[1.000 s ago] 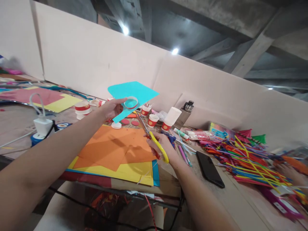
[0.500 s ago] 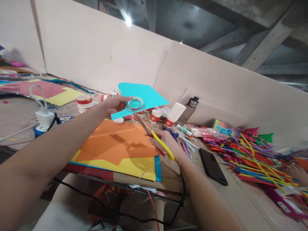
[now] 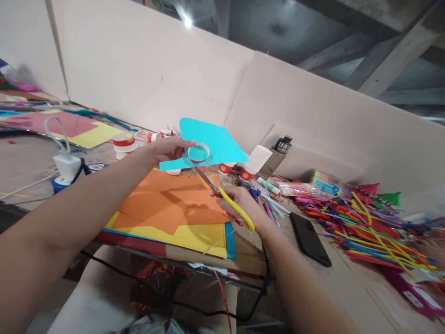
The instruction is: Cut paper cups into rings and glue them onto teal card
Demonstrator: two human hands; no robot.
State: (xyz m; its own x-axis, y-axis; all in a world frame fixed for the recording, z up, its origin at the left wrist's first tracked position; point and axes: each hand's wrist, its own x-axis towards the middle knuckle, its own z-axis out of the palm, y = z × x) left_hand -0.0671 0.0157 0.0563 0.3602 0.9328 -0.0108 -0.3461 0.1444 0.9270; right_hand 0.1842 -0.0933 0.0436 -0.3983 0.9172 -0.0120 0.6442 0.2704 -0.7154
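My left hand [image 3: 171, 150] pinches a bright turquoise sheet of paper [image 3: 217, 139], held up above the table with a narrow strip sticking out at its lower left. On the sheet sits a short white paper ring [image 3: 199, 152], which looks like a cut piece of a paper cup; my left thumb touches its edge. Yellow-handled scissors [image 3: 233, 206] are in my right hand [image 3: 239, 204], fingers closed round the handles. Their blades point up and left and meet the sheet's lower edge just under the ring. Below lie orange sheets [image 3: 167, 199] on yellow paper [image 3: 194, 242].
Red-and-white paper cups [image 3: 246, 173], a grey bottle [image 3: 276, 157] and a glue stick [image 3: 268, 186] stand or lie behind. To the right are a black phone [image 3: 309, 239] and a heap of coloured pipe cleaners [image 3: 371, 227]. A white charger [image 3: 67, 166] is at left; a black cable [image 3: 174, 302] hangs in front.
The turquoise sheet and the ring have tilted slightly and shifted a little right in view. The scissors remain at the sheet's lower edge by the ring. The camera view has shifted slightly.
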